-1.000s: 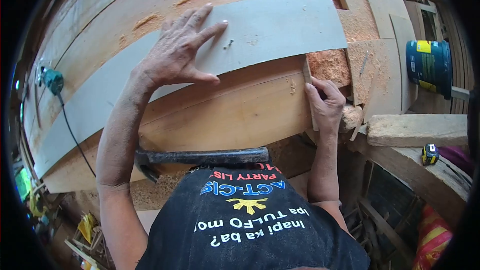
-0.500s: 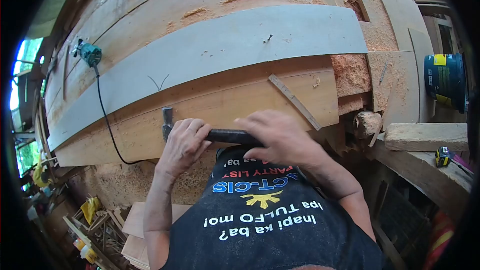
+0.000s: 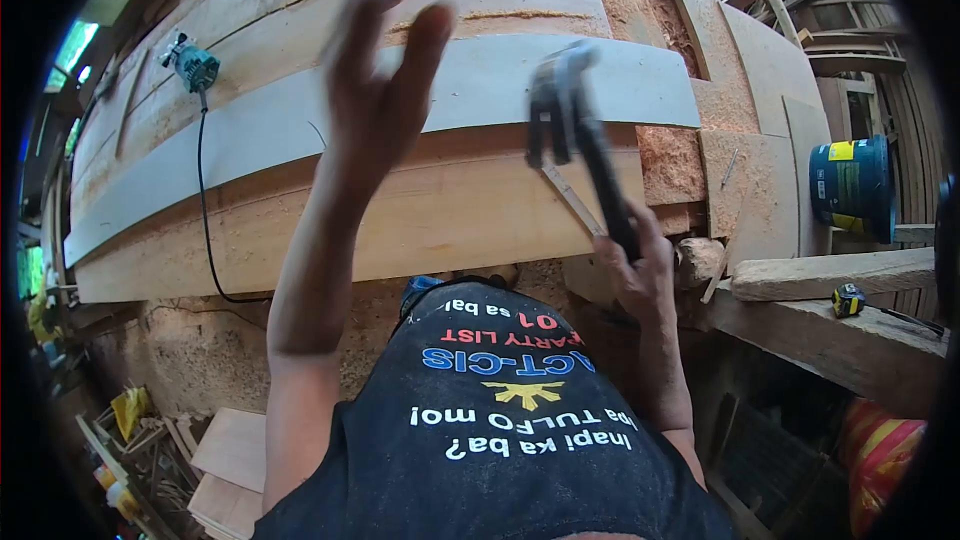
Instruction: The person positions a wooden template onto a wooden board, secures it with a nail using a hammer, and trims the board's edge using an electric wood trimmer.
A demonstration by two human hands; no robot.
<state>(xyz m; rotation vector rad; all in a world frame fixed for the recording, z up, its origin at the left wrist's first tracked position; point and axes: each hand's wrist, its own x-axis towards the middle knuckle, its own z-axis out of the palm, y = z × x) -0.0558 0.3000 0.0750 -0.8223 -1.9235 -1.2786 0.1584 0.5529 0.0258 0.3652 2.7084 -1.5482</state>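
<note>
My right hand (image 3: 642, 262) is closed round the dark handle of a claw hammer (image 3: 607, 188). The blurred hammer head is raised over the front edge of a long pale grey-white board (image 3: 480, 90). My left hand (image 3: 385, 65) hangs above that board, smeared by motion, its thumb and fingers apart with nothing visible between them. Below the hammer head, a thin wooden strip (image 3: 573, 202) lies slantwise on a light brown plank (image 3: 470, 205). The spot on the pale board where a nail stood is behind the hammer head.
A green corded power tool (image 3: 196, 68) stands at the left, its black cord running over the boards. Sawdust (image 3: 670, 165) fills gaps at the right. Beyond are a dark green bucket (image 3: 852, 185), a tape measure (image 3: 848, 300) on a timber (image 3: 800, 325), and a loose nail (image 3: 730, 168).
My left hand has let go of the hammer and risen over the pale board. My right hand has closed on the handle and swung the head up and right. The view has shifted slightly.
</note>
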